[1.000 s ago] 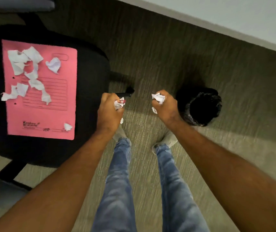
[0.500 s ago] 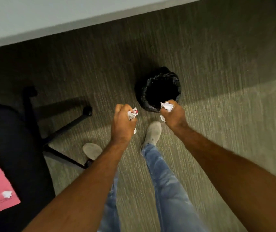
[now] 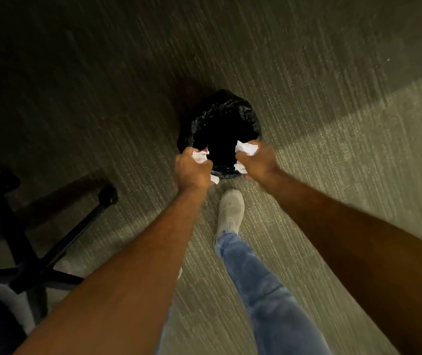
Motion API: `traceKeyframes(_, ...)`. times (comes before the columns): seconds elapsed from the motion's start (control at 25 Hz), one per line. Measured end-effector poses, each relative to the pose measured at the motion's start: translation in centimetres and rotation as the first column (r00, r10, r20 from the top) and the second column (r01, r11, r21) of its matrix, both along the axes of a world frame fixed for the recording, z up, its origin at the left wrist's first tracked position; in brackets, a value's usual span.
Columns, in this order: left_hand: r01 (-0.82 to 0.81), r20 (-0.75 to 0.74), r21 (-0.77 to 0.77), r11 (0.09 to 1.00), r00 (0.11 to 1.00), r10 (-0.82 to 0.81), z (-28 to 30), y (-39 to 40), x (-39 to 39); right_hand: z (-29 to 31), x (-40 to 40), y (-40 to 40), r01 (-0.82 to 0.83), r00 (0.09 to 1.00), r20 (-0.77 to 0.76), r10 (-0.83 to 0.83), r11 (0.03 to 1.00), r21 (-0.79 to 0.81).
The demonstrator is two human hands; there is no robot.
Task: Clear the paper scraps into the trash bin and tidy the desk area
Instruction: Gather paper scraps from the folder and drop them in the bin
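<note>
A small trash bin [image 3: 226, 108] lined with a black bag stands on the carpet in the middle of the head view, its inside dark. My left hand [image 3: 192, 170] is closed on a wad of white paper scraps [image 3: 200, 157] at the bin's near-left rim. My right hand [image 3: 258, 162] is closed on another wad of white paper scraps [image 3: 247, 149] at the near-right rim. Both fists sit over the bin's near edge with the opening between them.
A black office chair base [image 3: 58, 247] with castors spreads over the carpet at the lower left. My leg in blue jeans and a grey shoe [image 3: 231, 211] stand just short of the bin. Grey-green carpet [image 3: 332, 175] covers the floor.
I have stepped closer to the bin and both fists have moved forward to its near rim. The pink folder with scraps on the chair has left the view.
</note>
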State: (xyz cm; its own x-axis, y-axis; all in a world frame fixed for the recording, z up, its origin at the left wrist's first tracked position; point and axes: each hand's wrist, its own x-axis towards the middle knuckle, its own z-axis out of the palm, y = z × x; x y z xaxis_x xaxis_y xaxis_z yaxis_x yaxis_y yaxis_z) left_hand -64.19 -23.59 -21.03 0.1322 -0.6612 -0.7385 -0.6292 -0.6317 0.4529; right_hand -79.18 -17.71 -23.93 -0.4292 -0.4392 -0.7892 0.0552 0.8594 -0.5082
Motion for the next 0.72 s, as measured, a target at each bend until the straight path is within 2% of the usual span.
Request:
traceKeyframes(0.04,-0.042,-0.004,0.032,0.999,0.999,0.042,-2.7,-0.1,-1.2,-2.9,-0.5,0.1,-0.005,0.999,0.032,0.005,1.000,0.009)
traceKeyframes(0.16,-0.208,-0.114,0.103,0.973,0.969,0.220,-4.7,-0.7,-2.1,-4.2,-0.6,-0.6,-0.001,0.998,0.069,0.000,1.000,0.016)
traceKeyframes(0.32,-0.281,-0.281,0.225,0.933,0.898,0.338,-4.4,-1.3,-2.1,-3.9,-0.7,-1.8,0.010,0.996,0.086,-0.009,1.000,-0.010)
traceKeyframes(0.44,-0.270,-0.342,0.250,0.930,0.874,0.346,-4.1,-1.3,-1.9,-4.0,-0.9,-1.7,-0.047,0.998,0.042,0.047,0.999,0.001)
traceKeyframes(0.72,-0.179,-0.361,0.234,0.956,0.897,0.256,-3.3,-1.7,-1.9,-3.1,-0.3,-0.9,-0.068,0.998,-0.004,0.068,0.998,-0.015)
